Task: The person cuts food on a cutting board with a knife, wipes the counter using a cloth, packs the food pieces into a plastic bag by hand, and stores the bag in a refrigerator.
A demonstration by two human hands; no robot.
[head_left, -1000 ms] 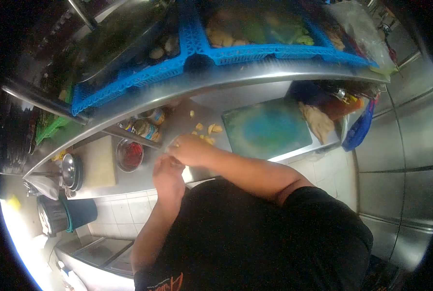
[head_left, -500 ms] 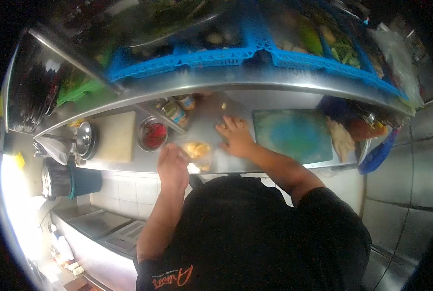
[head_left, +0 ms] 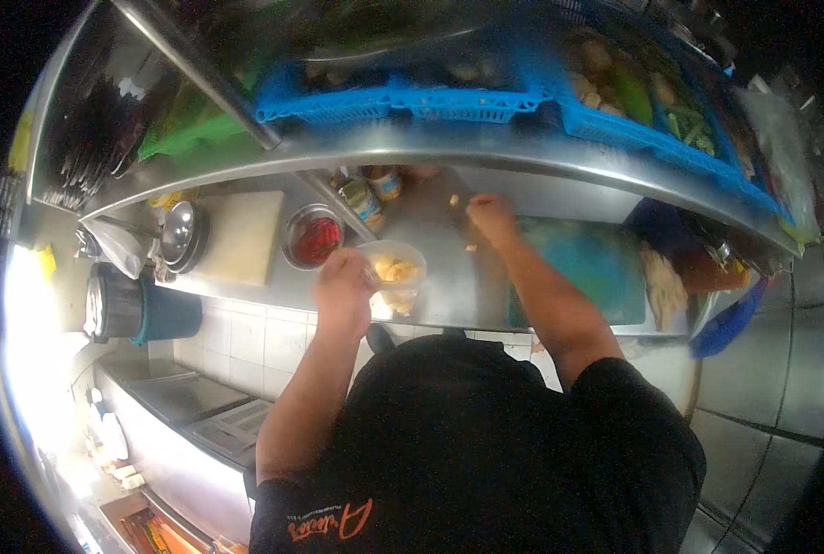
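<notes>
My left hand (head_left: 345, 288) is closed on the rim of a clear plastic container (head_left: 411, 249) that holds pale yellow pieces (head_left: 395, 270). My right hand (head_left: 492, 218) is closed above the steel counter, near the far left corner of the green cutting board (head_left: 578, 268). Whatever its fingers may hold is hidden. One small yellow piece (head_left: 454, 199) lies on the counter to its left, and another small piece (head_left: 470, 247) lies nearer to me.
A metal bowl of red pieces (head_left: 318, 242) stands left of the container, beside a white cutting board (head_left: 238, 235). Cans (head_left: 360, 201) stand behind. A steel shelf (head_left: 412, 152) with blue crates (head_left: 472, 103) overhangs the counter. A pale cloth (head_left: 663, 286) lies at right.
My right hand, spread on the counter before, has closed and moved toward the back. The container in my left hand shows more clearly. The whole view has shifted slightly.
</notes>
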